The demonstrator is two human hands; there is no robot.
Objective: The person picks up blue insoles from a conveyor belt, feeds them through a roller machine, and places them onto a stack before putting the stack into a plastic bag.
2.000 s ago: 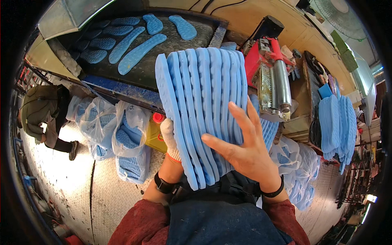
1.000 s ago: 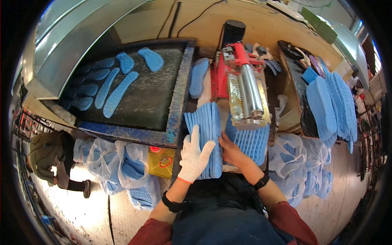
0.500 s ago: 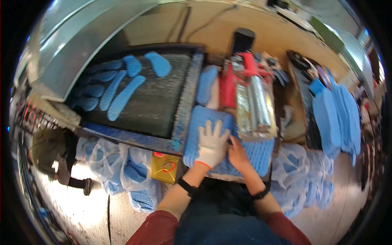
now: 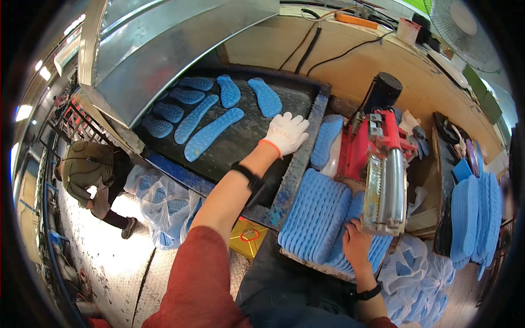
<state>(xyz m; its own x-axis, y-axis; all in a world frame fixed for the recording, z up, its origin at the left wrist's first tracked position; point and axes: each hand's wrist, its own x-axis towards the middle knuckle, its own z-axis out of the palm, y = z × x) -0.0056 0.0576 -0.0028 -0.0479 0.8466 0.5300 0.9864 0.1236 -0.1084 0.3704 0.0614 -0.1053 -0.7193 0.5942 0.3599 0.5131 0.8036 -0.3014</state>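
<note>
My left hand (image 4: pixel 287 134), in a white glove with an orange cuff, reaches over the dark bed (image 4: pixel 235 158) with its fingers stretched out and nothing visible in them. Closest to it lies a blue insole (image 4: pixel 266 98); several more, such as a long one (image 4: pixel 213 134), are spread farther left. My bare right hand (image 4: pixel 356 243) rests low beside the roller machine (image 4: pixel 377 164), its fingers curled on the edge of a blue insole (image 4: pixel 356 205). A tight row of blue insoles (image 4: pixel 314 213) stands on edge just left of that hand.
A sheet-metal hood (image 4: pixel 175 54) overhangs the bed's far left. More insoles (image 4: pixel 465 213) lean at the right. Plastic bags of blue insoles (image 4: pixel 164 205) sit below, left and right (image 4: pixel 415 273). A person (image 4: pixel 93 175) bends over at the far left. A fan (image 4: pixel 465 27) stands at the upper right.
My left hand has left the insole stack and moved up and left over the dark bed. My right hand stays by the stack. The view has turned leftward.
</note>
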